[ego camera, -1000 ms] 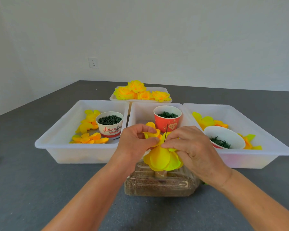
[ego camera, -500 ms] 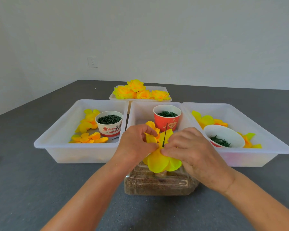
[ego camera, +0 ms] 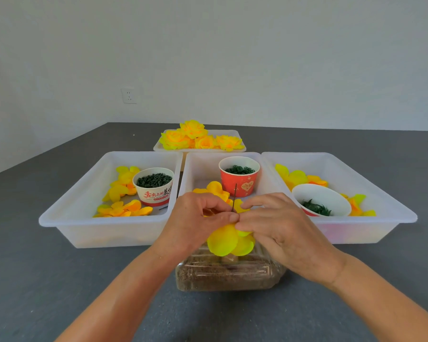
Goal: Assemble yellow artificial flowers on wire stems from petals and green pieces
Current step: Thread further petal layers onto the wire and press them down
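Observation:
A thin dark wire stem [ego camera: 235, 197] stands upright over a clear sand-filled bottle [ego camera: 229, 272] lying on the table. Yellow petal layers [ego camera: 226, 239] sit on the wire, hanging below my fingers. My left hand [ego camera: 195, 219] pinches a petal piece at the wire. My right hand [ego camera: 279, 228] meets it from the right, fingertips curled on the petals at the stem. More loose yellow petals [ego camera: 214, 187] lie behind my hands in the middle tray.
Three white trays [ego camera: 67, 218] stand side by side. The left one holds petals and a white cup of green pieces [ego camera: 153, 186]; the middle a red cup [ego camera: 239, 176]; the right a white bowl [ego camera: 321, 199] and petals. Finished flowers [ego camera: 198, 139] fill a far tray.
Both hands have pushed the petals lower on the wire and closed together around the stem. More bare wire shows above the fingers.

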